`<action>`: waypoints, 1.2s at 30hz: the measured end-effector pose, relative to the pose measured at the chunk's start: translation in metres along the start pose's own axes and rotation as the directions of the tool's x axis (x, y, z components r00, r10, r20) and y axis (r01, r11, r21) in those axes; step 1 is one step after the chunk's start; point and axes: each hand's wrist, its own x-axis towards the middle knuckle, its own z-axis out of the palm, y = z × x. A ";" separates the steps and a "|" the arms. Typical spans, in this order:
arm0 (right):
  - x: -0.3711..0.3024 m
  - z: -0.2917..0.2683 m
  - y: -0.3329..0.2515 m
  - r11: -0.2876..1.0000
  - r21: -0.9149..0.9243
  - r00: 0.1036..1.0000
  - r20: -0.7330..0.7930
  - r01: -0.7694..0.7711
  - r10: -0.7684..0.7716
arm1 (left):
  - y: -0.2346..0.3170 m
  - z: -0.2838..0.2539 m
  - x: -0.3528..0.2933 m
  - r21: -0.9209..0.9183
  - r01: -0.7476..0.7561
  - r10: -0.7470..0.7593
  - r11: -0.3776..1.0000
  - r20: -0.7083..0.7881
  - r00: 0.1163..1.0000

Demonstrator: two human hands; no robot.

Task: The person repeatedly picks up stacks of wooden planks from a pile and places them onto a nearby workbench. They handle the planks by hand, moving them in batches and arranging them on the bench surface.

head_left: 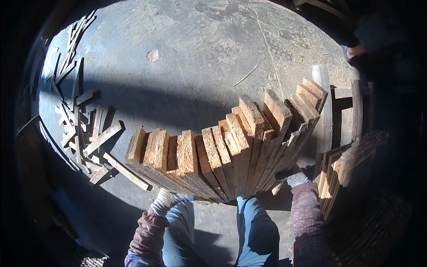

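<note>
The left hand (164,201), gloved, is set at 7 o'clock against the lower left end of one curved row of boards (242,142), its forearm slanted up from the lower edge. The right hand (297,176), also gloved, is placed at 4 o'clock beside the row's right end, its forearm held nearly upright. The fingers of both are hidden by wood or shadow, so whether they are clenched cannot be told. The row is fanned across the centre, over a dozen boards being seen on edge; an exact count is prevented by overlap. Two blue trouser legs (258,231) are seen near 6 o'clock, one heap of wooden strips (103,138) at 9, one stack of wood (333,178) toward 4.
</note>
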 end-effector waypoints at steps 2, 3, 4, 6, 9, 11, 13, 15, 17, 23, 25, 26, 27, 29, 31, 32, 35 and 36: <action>0.058 0.005 0.008 0.993 -0.113 0.999 -0.048 -0.018 0.013 | -0.011 -0.017 0.041 -0.117 -0.126 0.113 0.985 -0.113 0.987; 0.087 0.012 0.011 0.917 -0.395 0.993 -0.067 0.059 -0.093 | -0.033 -0.034 0.061 -0.188 -0.075 0.063 0.979 -0.071 0.995; 0.120 0.000 0.023 0.975 -0.217 0.998 -0.024 -0.055 0.051 | -0.053 -0.050 0.088 -0.257 -0.034 0.031 0.966 -0.016 0.999; 0.160 0.018 0.013 0.983 -0.176 0.999 -0.013 0.045 -0.048 | -0.054 -0.060 0.137 -0.363 0.009 -0.014 0.932 -0.011 1.000; 0.248 0.022 0.023 0.989 -0.139 0.998 0.051 0.048 -0.041 | -0.074 -0.090 0.203 -0.348 -0.052 0.026 0.936 -0.080 0.996; 0.304 0.016 0.028 0.989 -0.139 0.999 0.023 0.041 -0.039 | -0.077 -0.118 0.258 -0.242 0.134 -0.133 0.961 0.020 0.991; 0.353 0.017 0.028 0.993 -0.114 0.999 -0.034 0.023 -0.027 | -0.089 -0.128 0.312 -0.208 0.062 -0.068 0.976 -0.022 0.997; 0.389 0.045 0.020 0.989 -0.141 0.977 -0.211 -0.046 0.015 | -0.098 -0.131 0.359 -0.268 0.113 -0.153 0.957 -0.134 0.979; 0.436 0.035 0.033 0.981 -0.189 0.943 -0.332 -0.035 -0.030 | -0.138 -0.116 0.405 0.015 0.154 -0.137 0.988 -0.380 0.915; 0.449 0.007 0.055 0.807 -0.570 0.847 -0.497 -0.154 -0.189 | -0.187 -0.080 0.413 -0.009 -0.197 0.160 0.980 -0.545 0.823; 0.441 -0.009 0.073 0.876 -0.464 0.818 -0.550 -0.131 -0.169 | -0.175 -0.058 0.413 -0.092 -0.355 0.228 0.930 -0.614 0.756; 0.438 0.000 0.077 0.846 -0.515 0.827 -0.530 -0.137 -0.188 | -0.169 -0.049 0.412 -0.128 -0.355 0.202 0.926 -0.626 0.753; 0.438 0.014 0.084 0.813 -0.563 0.835 -0.511 -0.145 -0.205 | -0.163 -0.040 0.411 -0.165 -0.354 0.175 0.921 -0.636 0.752; 0.441 0.029 0.085 0.840 -0.537 0.865 -0.454 -0.076 -0.212 | -0.169 -0.045 0.413 -0.135 -0.305 0.144 0.943 -0.658 0.739; 0.444 0.043 0.076 0.840 -0.541 0.886 -0.408 -0.041 -0.220 | -0.173 -0.062 0.412 -0.127 -0.285 0.132 0.950 -0.664 0.736; 0.444 0.043 0.080 0.832 -0.553 0.884 -0.410 -0.046 -0.223 | -0.168 -0.063 0.413 -0.133 -0.274 0.123 0.953 -0.656 0.745; 0.450 0.034 0.084 0.820 -0.572 0.873 -0.410 -0.018 -0.267 | -0.147 -0.060 0.421 -0.064 -0.106 0.042 0.992 -0.634 0.772; 0.449 0.033 0.084 0.821 -0.571 0.875 -0.402 -0.011 -0.268 | -0.143 -0.061 0.421 -0.048 -0.085 0.037 0.995 -0.622 0.782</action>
